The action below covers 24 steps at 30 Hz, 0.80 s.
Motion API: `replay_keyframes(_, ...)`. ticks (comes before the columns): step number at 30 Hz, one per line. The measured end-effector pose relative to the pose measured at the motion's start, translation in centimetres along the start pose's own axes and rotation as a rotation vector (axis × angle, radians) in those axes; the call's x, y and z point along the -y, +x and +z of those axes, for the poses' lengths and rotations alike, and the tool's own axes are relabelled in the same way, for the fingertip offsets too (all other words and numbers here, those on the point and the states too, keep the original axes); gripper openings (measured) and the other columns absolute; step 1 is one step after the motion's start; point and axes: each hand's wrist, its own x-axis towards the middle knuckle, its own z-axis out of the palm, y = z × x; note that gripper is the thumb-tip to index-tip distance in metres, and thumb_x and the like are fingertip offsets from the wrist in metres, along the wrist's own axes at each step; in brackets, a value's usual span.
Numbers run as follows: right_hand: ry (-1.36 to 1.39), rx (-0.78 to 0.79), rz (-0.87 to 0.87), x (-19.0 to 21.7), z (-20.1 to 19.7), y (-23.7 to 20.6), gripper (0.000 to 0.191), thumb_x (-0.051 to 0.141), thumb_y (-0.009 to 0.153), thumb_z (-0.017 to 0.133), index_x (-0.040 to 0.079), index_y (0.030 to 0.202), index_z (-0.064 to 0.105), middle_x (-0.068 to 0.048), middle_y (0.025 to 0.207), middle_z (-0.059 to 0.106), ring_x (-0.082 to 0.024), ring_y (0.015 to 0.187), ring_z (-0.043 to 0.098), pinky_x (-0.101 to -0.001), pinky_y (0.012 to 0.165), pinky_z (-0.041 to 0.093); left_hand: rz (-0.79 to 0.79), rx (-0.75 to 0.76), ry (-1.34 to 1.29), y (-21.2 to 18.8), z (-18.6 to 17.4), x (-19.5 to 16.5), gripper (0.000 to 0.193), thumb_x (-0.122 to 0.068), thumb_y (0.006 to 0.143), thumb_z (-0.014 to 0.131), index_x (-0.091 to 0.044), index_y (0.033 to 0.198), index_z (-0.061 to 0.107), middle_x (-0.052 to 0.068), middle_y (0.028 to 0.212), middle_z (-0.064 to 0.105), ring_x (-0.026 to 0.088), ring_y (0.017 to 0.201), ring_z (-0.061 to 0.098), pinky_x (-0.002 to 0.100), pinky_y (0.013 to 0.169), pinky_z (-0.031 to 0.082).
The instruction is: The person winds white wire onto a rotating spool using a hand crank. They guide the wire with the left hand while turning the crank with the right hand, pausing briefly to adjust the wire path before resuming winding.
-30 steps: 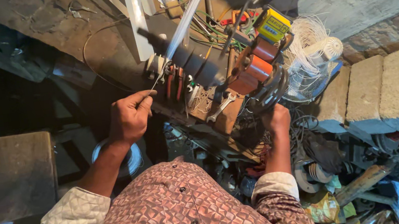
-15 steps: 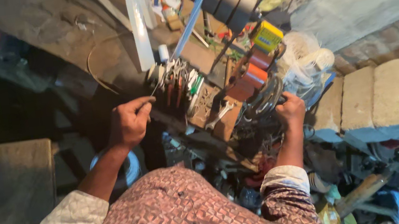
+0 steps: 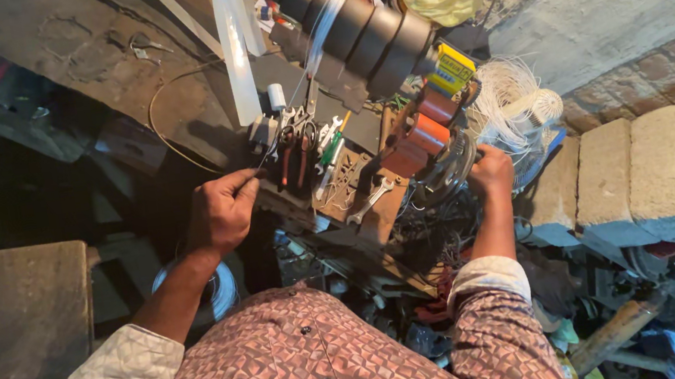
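**Both hands at a cluttered tool bench**

The left hand (image 3: 222, 213) is closed, fingers pinched on a thin wire (image 3: 264, 157) that runs toward one o'clock. The right hand (image 3: 492, 173) is curled around a dark wire coil (image 3: 442, 174); the grip itself is partly hidden. Between the hands lie red-handled pliers (image 3: 295, 153) and a steel spanner (image 3: 371, 200). At one o'clock from the coil stand orange-red spools (image 3: 420, 125) and a yellow rectangular box (image 3: 450, 70) with a printed label. At eleven o'clock above it, black cylinders (image 3: 361, 34).

Black ribbed cylinder (image 3: 361, 34) more in view, lower; right hand (image 3: 492, 176) shifted slightly.
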Motion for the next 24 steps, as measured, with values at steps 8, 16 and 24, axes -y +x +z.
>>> replay_keyframes(8,0.002,0.021,0.001,1.2,0.1,0.7,0.043,0.048,0.079,0.078,0.011,0.1,0.078,-0.023,0.09,0.072,-0.043,0.086,0.07,-0.0485,0.074,0.053,-0.166,0.033,-0.017,0.3,0.0,-0.1,0.025,-0.02,0.096,0.063,-0.005,0.111,0.078,0.006,0.065,0.07,0.01,0.06,0.065,0.028,0.057,0.051)
replay_keyframes(16,-0.157,0.085,-0.028,0.6,1.3,2.0,0.039,0.043,0.088,0.065,0.007,0.098,0.076,-0.027,0.095,0.071,-0.048,0.094,0.069,-0.055,0.077,0.053,-0.202,0.029,0.021,0.2,0.2,0.4,0.025,-0.02,0.095,0.064,-0.005,0.111,0.077,0.005,0.065,0.069,0.009,0.06,0.065,0.028,0.058,0.051)
replay_keyframes(24,0.07,0.061,0.119,0.6,2.9,0.0,0.045,0.047,0.09,0.06,0.006,0.098,0.075,-0.029,0.091,0.071,-0.049,0.091,0.069,-0.0552,0.074,0.052,-0.2,0.027,0.044,0.5,0.2,0.2,0.026,-0.02,0.096,0.064,-0.005,0.113,0.077,0.005,0.065,0.068,0.009,0.06,0.063,0.028,0.057,0.05)
